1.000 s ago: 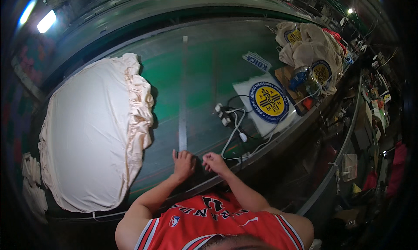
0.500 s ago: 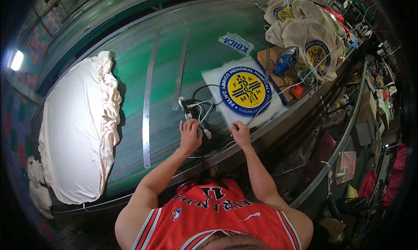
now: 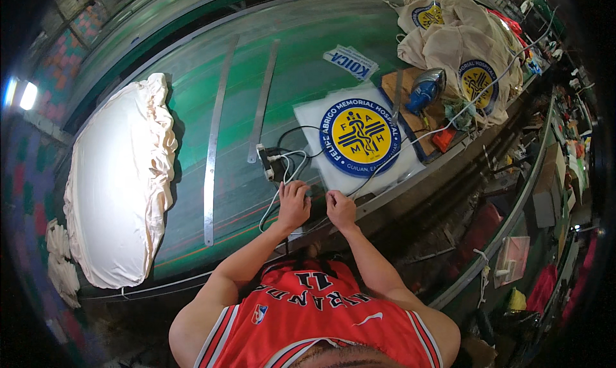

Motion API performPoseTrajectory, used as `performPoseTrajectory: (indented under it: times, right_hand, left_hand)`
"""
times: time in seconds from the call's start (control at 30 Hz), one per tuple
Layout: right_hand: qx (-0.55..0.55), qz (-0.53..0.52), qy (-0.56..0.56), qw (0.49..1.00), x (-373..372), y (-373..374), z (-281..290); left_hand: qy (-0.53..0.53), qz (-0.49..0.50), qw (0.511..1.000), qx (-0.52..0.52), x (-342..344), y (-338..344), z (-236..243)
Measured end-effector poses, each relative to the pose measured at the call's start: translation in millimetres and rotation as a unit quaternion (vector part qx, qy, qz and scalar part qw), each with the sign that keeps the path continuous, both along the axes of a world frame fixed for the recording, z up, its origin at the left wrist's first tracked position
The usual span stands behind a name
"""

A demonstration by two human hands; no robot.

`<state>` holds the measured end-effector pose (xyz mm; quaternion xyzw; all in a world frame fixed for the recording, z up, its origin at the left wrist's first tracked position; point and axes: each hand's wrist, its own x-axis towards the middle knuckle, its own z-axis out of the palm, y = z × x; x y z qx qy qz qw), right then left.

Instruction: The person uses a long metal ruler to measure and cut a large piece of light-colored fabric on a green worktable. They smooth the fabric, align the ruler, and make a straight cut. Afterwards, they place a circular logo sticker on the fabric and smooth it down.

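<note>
My left hand point(image 3: 294, 204) lies palm down on the green glass table point(image 3: 308, 41) at its front edge, fingers on a bundle of white cables point(image 3: 287, 169). My right hand point(image 3: 340, 209) rests beside it with curled fingers, at the end of a thin white cable point(image 3: 410, 140) that runs off to the right; whether it grips the cable is unclear. Just beyond both hands lies a white power strip point(image 3: 265, 162) with plugs in it. A white sheet bearing a round blue and yellow emblem point(image 3: 360, 137) lies right of the strip.
Two long metal rulers point(image 3: 215, 143) lie on the glass. A heap of cream cloth point(image 3: 119, 182) fills the left end. At the back right are a blue power tool point(image 3: 423, 92), a brown board and cream bags with emblems point(image 3: 471, 53). Cluttered shelves stand to the right.
The view has swung right and tilted. Both hands stayed at the table's front edge and have come close under the power strip and its cables.
</note>
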<state>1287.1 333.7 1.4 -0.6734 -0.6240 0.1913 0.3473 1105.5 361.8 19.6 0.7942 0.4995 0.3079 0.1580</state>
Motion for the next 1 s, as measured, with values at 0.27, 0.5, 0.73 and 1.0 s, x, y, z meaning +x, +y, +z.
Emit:
performPoseTrajectory:
  times: [0.27, 0.5, 0.73, 1.0]
  right_hand:
    - [0.044, -0.008, -0.064, 0.997, -8.1, -1.5, -3.7]
    - [0.086, -0.028, -0.078, 0.993, -12.7, -6.8, -4.9]
    - [0.052, -0.051, -0.07, 0.995, -20.4, -4.1, -2.3]
    - [0.088, -0.01, 0.038, 0.995, -57.4, 1.3, 34.5]
  left_hand:
    - [-0.003, 0.016, 1.0, -0.011, -8.8, -11.2, 3.4]
    - [-0.044, -0.004, 0.999, -0.024, -43.5, -25.2, -1.9]
    - [-0.111, -0.003, 0.992, -0.065, -90.8, -40.8, 2.3]
    - [-0.131, -0.016, 0.984, -0.119, -125.7, -51.1, 7.0]
